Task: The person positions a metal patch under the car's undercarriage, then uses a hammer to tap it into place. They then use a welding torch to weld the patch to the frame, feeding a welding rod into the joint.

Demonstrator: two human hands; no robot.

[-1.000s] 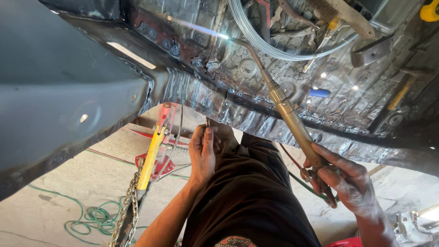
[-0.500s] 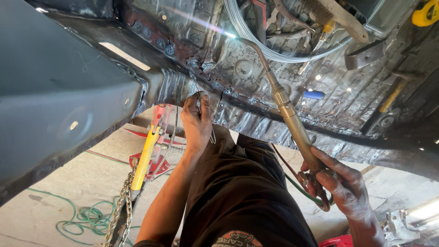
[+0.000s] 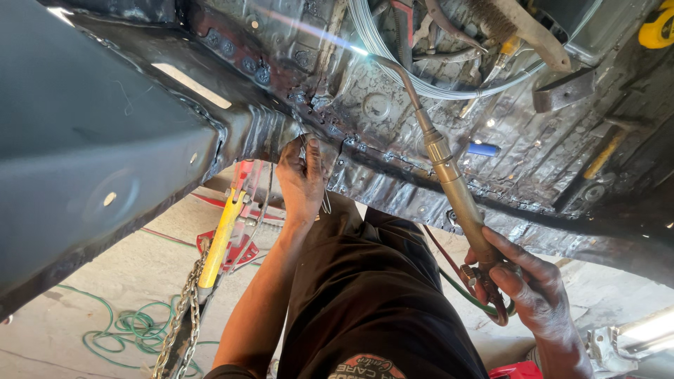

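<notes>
My left hand (image 3: pixel 300 179) is raised to the edge of a blackened, dimpled sheet-metal panel (image 3: pixel 393 119), its fingers pinched on a thin wire rod (image 3: pixel 326 203) at the seam. My right hand (image 3: pixel 530 288), smeared with soot, grips the valve end of a brass gas torch (image 3: pixel 456 193). The torch's curved neck reaches up to the panel, with its tip (image 3: pixel 379 60) near a bright glare. Red and green hoses (image 3: pixel 456 281) trail from the torch across my dark trousers.
A smooth grey body panel (image 3: pixel 91 140) fills the left. Below it hang a yellow-handled tool (image 3: pixel 217 242) with a chain and a red frame (image 3: pixel 242 242). A green hose (image 3: pixel 119 330) lies coiled on the concrete. A wire coil (image 3: pixel 421 77), wire brush (image 3: pixel 519 28) and hammer (image 3: pixel 604 151) rest on the panel.
My left hand has risen from my lap to the panel seam and now pinches the wire there. My right hand and the torch have barely moved.
</notes>
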